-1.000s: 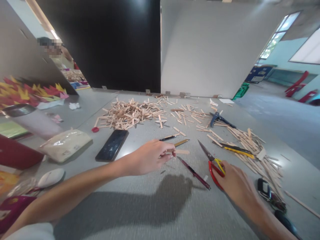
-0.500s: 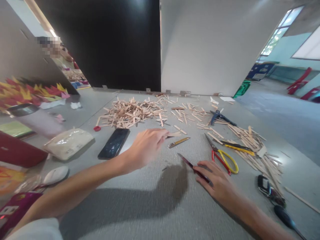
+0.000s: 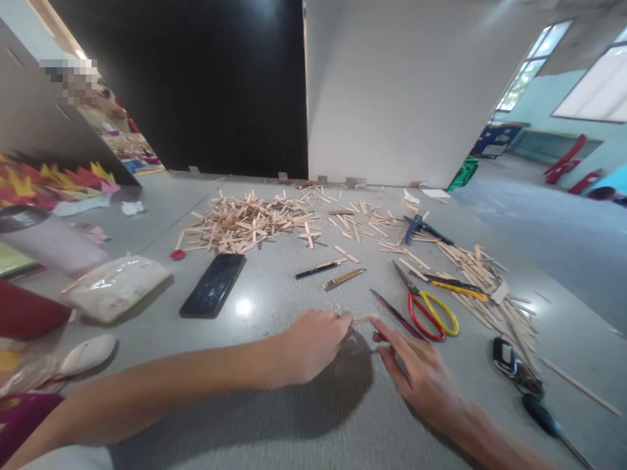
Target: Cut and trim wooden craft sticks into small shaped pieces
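Note:
In the middle of the table my left hand [image 3: 313,346] is closed, pinching a small pale wooden stick [image 3: 363,319] that pokes out to the right. My right hand [image 3: 416,372] is open; its index fingertip is at the stick's free end, with the thumb apart. Just beyond my right hand lies a slim dark-red pointed tool [image 3: 396,312], beside scissors [image 3: 425,310] with red and yellow handles. A yellow craft knife [image 3: 344,279] and a black pen-like tool [image 3: 317,269] rest farther back.
A large heap of wooden sticks [image 3: 249,222] spreads at the back, with another pile [image 3: 509,307] to the right. Blue pliers [image 3: 421,228] lie behind the scissors. At left are a phone [image 3: 213,286], a wipes-like packet [image 3: 120,287] and a mouse [image 3: 89,354]. Upright panels [image 3: 382,91] border the back.
My left hand has drawn back toward me with the wooden stick, uncovering the black pen-like tool. My right hand has let go of the dark-red tool and moved to the stick's end.

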Demonstrator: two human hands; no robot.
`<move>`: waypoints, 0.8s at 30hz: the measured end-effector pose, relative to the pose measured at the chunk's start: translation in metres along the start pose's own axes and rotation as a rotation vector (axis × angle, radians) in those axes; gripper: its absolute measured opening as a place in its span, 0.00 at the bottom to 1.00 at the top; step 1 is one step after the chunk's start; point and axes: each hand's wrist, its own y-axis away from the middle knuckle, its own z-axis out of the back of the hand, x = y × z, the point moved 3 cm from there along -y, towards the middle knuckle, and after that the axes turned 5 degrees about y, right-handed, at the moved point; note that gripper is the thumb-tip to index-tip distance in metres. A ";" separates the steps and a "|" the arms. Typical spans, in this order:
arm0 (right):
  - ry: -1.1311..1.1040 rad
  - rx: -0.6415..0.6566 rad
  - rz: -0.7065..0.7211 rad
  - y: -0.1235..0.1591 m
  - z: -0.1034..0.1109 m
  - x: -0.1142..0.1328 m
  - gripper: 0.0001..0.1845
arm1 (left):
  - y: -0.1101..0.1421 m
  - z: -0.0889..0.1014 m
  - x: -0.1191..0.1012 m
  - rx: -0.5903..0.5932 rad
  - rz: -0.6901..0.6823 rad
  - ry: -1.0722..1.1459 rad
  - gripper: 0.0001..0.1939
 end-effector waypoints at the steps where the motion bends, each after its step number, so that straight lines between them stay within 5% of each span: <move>1: -0.012 -0.002 -0.016 0.001 0.000 0.001 0.22 | 0.000 -0.004 -0.002 0.009 -0.020 0.003 0.10; 8: -0.052 -0.050 -0.137 0.000 0.006 -0.004 0.17 | -0.005 0.007 -0.014 0.059 -0.088 0.069 0.13; 10: -0.028 -0.073 -0.204 -0.001 0.007 -0.006 0.16 | -0.014 0.016 -0.006 -0.047 -0.086 0.037 0.15; 13: 0.022 -0.090 -0.259 -0.002 0.007 -0.009 0.18 | -0.030 0.025 0.026 -0.205 0.157 -0.114 0.20; 17: 0.047 -0.094 -0.300 -0.002 0.005 -0.014 0.19 | -0.039 0.024 0.051 -0.179 0.166 -0.146 0.16; 24: -0.030 -0.105 -0.398 -0.002 0.003 -0.019 0.16 | -0.050 0.037 0.054 -0.187 0.115 -0.184 0.19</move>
